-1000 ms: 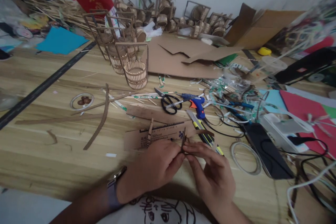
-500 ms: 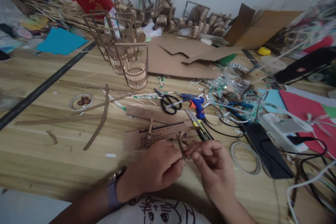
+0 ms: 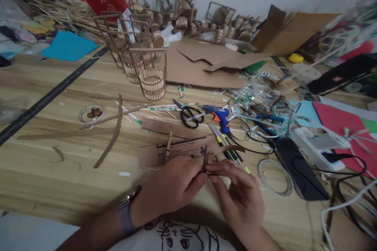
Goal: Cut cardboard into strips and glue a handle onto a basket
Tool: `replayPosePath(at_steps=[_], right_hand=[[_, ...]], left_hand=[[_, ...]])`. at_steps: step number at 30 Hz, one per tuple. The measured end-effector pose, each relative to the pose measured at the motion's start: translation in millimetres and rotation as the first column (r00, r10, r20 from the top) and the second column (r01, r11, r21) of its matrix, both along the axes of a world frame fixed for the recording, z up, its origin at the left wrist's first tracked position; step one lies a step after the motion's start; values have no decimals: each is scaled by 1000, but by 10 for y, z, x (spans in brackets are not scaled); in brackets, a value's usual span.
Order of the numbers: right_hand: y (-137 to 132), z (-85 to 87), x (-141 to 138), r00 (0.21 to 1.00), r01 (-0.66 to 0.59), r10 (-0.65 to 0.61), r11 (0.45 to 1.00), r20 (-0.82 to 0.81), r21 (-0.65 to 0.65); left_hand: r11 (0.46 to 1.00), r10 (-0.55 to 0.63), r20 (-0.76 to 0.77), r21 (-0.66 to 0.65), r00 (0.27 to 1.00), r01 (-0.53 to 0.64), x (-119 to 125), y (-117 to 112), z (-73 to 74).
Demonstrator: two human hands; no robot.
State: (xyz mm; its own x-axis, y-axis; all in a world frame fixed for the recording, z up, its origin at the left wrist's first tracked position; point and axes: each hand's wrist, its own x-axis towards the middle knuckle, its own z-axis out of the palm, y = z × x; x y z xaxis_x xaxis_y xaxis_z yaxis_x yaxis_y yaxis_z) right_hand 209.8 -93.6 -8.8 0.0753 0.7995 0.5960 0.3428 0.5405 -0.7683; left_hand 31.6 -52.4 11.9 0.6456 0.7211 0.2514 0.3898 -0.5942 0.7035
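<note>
My left hand point(image 3: 179, 182), with a watch on its wrist, is closed with thumb and forefinger pinching a thin brown cardboard strip point(image 3: 205, 157) near its lower end. My right hand point(image 3: 243, 192) meets it there, its thumb and fingertips closed on the same brown work. A loose brown length point(image 3: 228, 149) reaches out to the right above the right fingers; how it joins the upright part is hidden. Just beyond my left knuckles, a narrow striped piece point(image 3: 169, 147) sticks up over a printed cardboard scrap point(image 3: 184, 149).
Scissors point(image 3: 191, 117), a blue glue gun point(image 3: 223, 119) and a yellow-black cutter point(image 3: 225, 145) lie ahead. A tape roll point(image 3: 275, 177) and a phone point(image 3: 302, 168) sit right. Small slatted buckets point(image 3: 152, 85) with tall handles stand behind. Curved brown strips point(image 3: 110, 149) lie left.
The held upright strip has turned more upright. Its loose length, curled close to my fingers before, now stretches out to the right over the cutter.
</note>
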Motion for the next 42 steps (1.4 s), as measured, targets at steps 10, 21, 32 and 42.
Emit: replayPosePath(at_steps=[10, 21, 32, 42], right_hand=[[-19, 66, -100, 991, 38, -44, 998, -124, -53], [45, 162, -4, 934, -132, 25, 951, -357, -278], [32, 7, -20, 1000, -1, 0, 1000, -21, -13], [51, 113, -61, 952, -79, 17, 978, -305, -193]], left_hand=[[997, 7, 32, 81, 999, -10, 13, -20, -14], [998, -46, 68, 37, 997, 44, -9, 20, 49], [995, 53, -16, 84, 998, -51, 3, 5, -15], [997, -34, 31, 74, 999, 31, -17, 26, -1]])
